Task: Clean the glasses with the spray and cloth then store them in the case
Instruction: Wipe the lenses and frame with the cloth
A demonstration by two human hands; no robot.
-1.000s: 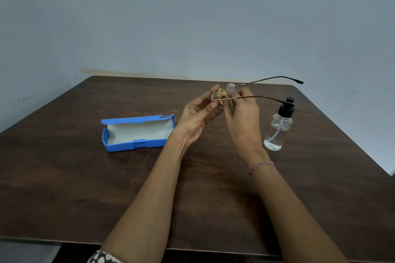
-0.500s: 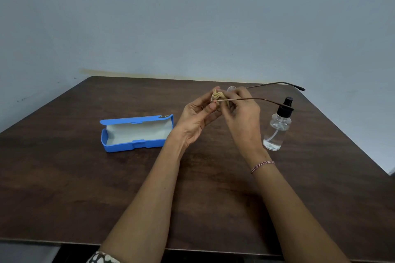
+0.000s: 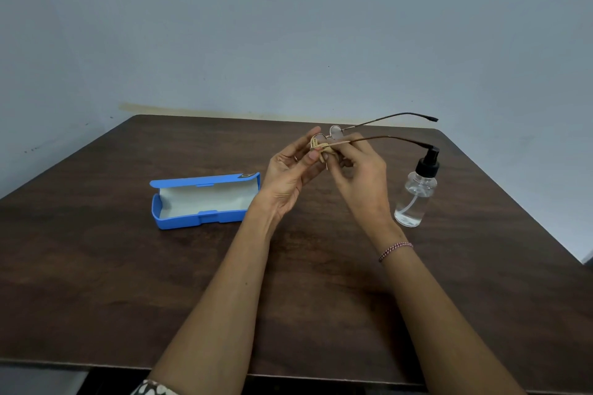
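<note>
The light is soft, even and rather dim, with a cool cast and no hard beam. The blue-grey wall [image 3: 288, 25] darkens toward the top. The dark wooden table [image 3: 96, 266] has a faint sheen, with weak, diffuse shadows beneath the forearms. Small highlights sit on the clear spray bottle [image 3: 414, 199]. Wide-angle distortion stretches the table toward its near corners. Fine detail at the fingertips is soft.

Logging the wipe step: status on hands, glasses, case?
Left hand pinches cloth on a lens. Right hand grips glasses, temples open. Case open, spray upright; nothing blocking.
</note>
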